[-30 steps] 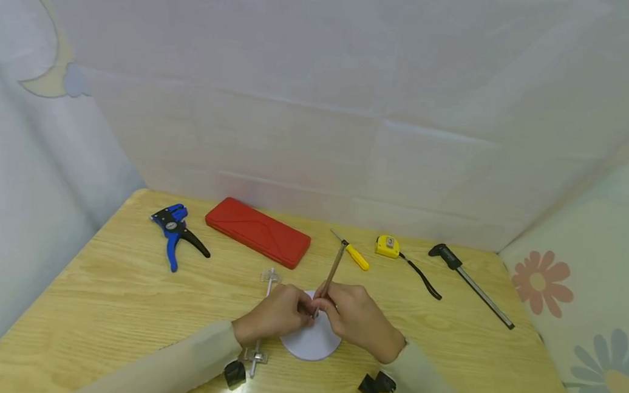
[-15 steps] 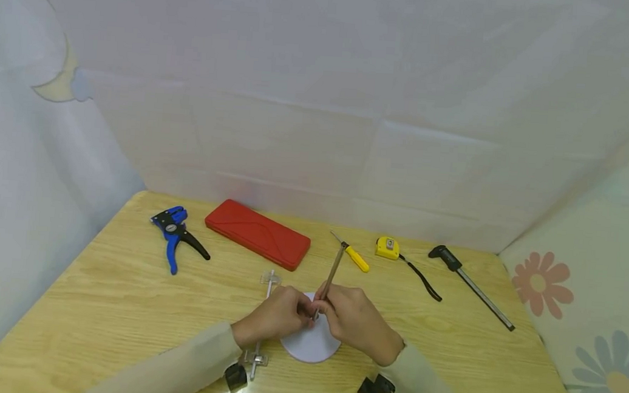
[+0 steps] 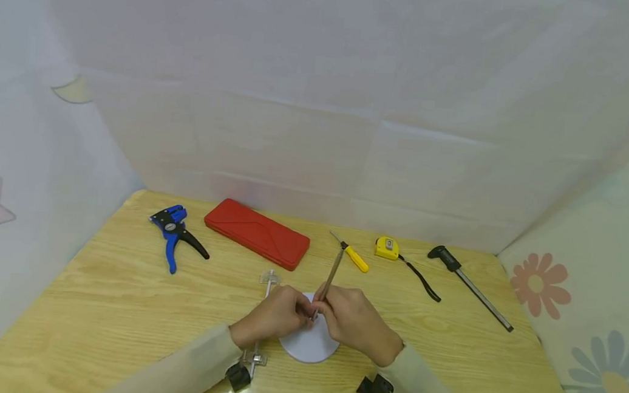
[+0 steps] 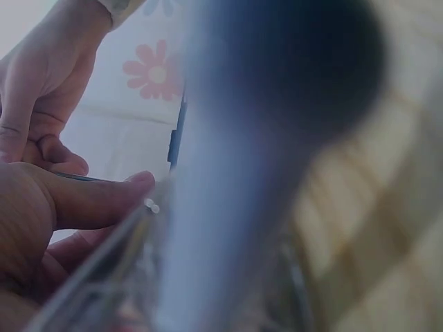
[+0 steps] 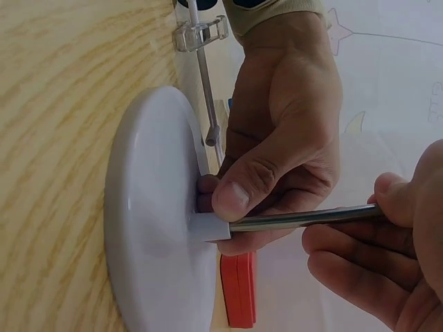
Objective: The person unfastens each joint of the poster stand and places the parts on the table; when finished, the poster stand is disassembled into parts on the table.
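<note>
Left hand (image 3: 279, 314) pinches collar (image 5: 210, 227) on round white base (image 5: 156, 207); right hand (image 3: 359, 319) grips metal rod (image 5: 297, 220), end at collar.

free tabletop (image 3: 462, 359) right of the right hand (image 3: 358, 318), thin rod (image 3: 268, 288) obstacle left of disc (image 3: 309, 345)

Shiny metal rod (image 5: 297, 220), smooth white plastic base (image 5: 156, 207), wood-grain table (image 3: 93, 303)

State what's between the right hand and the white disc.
A stretch of metal rod, then the left hand at the white collar; it shows in the right wrist view.
</note>
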Tool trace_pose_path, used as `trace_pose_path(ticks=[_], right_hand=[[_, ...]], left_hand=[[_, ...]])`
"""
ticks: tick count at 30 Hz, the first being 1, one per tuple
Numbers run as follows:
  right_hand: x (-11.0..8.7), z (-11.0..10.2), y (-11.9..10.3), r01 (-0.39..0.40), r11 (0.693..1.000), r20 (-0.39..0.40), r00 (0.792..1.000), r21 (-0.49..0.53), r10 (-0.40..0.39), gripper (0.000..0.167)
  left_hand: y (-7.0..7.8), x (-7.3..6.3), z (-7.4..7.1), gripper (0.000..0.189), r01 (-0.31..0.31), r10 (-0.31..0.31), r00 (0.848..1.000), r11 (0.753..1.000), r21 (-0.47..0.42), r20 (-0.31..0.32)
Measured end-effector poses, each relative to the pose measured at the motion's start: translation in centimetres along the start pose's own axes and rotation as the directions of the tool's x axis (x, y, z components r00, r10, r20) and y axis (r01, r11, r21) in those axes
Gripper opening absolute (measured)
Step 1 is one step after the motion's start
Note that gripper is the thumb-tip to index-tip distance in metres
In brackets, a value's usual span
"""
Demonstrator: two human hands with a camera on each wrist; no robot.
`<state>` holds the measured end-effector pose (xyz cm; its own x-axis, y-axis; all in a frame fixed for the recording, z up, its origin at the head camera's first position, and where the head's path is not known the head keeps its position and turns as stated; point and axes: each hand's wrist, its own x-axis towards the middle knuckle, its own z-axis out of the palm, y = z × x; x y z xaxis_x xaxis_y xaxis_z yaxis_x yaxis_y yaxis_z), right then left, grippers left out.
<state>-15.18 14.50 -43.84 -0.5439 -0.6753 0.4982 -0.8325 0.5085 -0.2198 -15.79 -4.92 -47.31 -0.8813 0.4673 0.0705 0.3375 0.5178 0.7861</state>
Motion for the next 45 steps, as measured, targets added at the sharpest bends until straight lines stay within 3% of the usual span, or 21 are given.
trace_pose_path(ticks=[15, 22, 29, 36, 45], right_hand=[[-0.06, -0.04, -0.15, 0.017, 0.999, 0.018, 1.0, -0.033, -0.016, 0.015], [-0.01, -0.05, -0.08, -0.052, 0.998, 0.029, 0.998, 0.029, 0.051, 0.012], [-0.12, 0.09, 0.09, -0.005, 1.0, 0.016, 1.0, 0.016, 0.005, 0.013], [-0.05, -0.08, -0.11, -0.053, 0.998, 0.025, 0.998, 0.038, 0.052, 0.012], [-0.19, -0.38, -0.18, -0.043, 0.998, 0.036, 0.998, 0.038, 0.042, 0.009]], left_hand=[[-0.16, 0.09, 0.05, 0.01, 0.014, -0.014, 1.0, 1.0, -0.006, 0.008], [-0.17, 0.18, 0.1, 0.007, 0.004, -0.004, 1.0, 1.0, -0.003, 0.007], [-0.18, 0.2, 0.12, 0.012, -0.002, 0.002, 1.0, 1.0, 0.0, 0.0], [-0.07, 0.15, 0.08, 0.006, 0.004, -0.004, 1.0, 1.0, -0.008, 0.0], [0.23, 0.03, 0.13, 0.013, 0.0, 0.0, 1.0, 1.0, -0.019, -0.007]])
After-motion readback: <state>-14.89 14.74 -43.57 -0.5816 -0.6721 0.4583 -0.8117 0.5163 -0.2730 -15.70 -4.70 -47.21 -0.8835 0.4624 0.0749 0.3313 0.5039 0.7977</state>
